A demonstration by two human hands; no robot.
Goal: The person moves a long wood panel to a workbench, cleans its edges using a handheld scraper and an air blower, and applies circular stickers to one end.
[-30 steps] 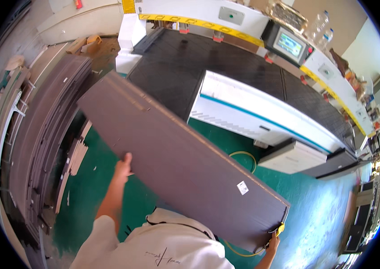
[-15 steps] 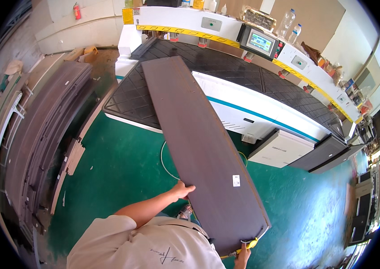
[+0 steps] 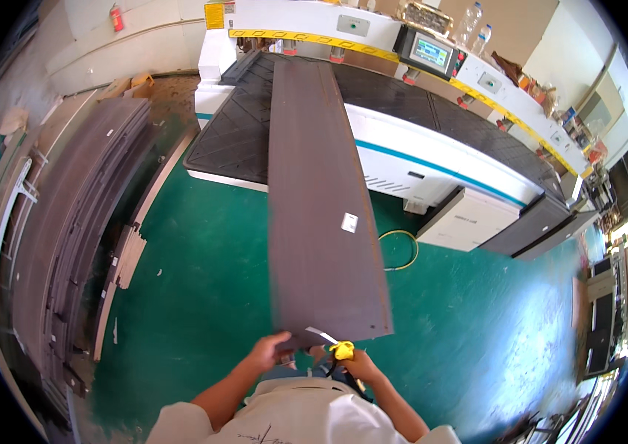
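Observation:
A long dark brown-grey board (image 3: 314, 185) reaches from close to my body to the machine's black bed, where its far end rests. At the near-left corner, my left hand (image 3: 268, 351) is closed on the board, thumb toward its top face. My right hand (image 3: 359, 367) grips a yellow tape measure (image 3: 342, 350) just off the board's near edge. A short pale strip, apparently its blade, sticks out toward that edge. A white label (image 3: 349, 222) is stuck on the board's top face.
Ahead stands a white machine (image 3: 432, 166) with a black padded bed (image 3: 229, 148) and a small screen (image 3: 430, 52). Stacked long panels (image 3: 69, 222) line the left side. Boxy panels (image 3: 469, 219) lean against the machine's front, and a yellow hose loop (image 3: 415, 251) lies on the green floor.
The board has slid farther onto the bed and swung straighter ahead. My left hand has shifted from its left side to the near corner; my right hand has moved left with the tape measure.

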